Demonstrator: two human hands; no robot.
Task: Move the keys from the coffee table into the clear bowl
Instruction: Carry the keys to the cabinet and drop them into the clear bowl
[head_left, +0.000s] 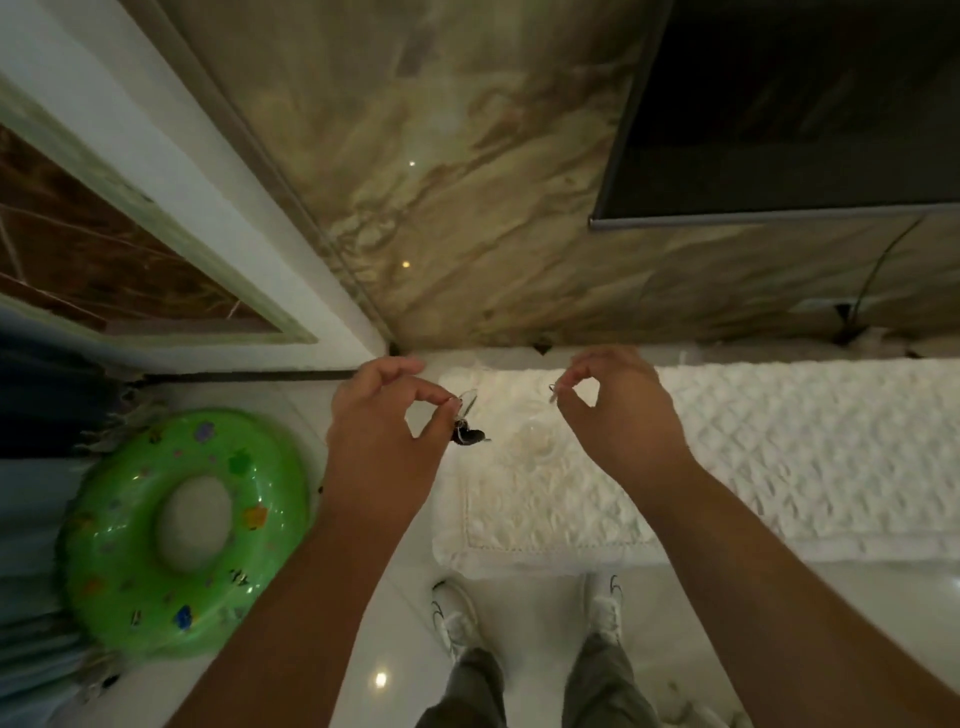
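Observation:
The clear bowl is faint and glassy above the white quilted cloth. My left hand pinches its left rim between thumb and forefinger, and my right hand pinches its right rim the same way. The keys, a small dark bunch, show just below my left fingertips at the bowl's left side. I cannot tell whether they lie inside the bowl or hang from my fingers. No coffee table is in view.
A white quilted cloth covers a low surface against the marble wall. A dark TV screen hangs at the upper right. A green swim ring lies on the floor at left. My white shoes stand on glossy tiles.

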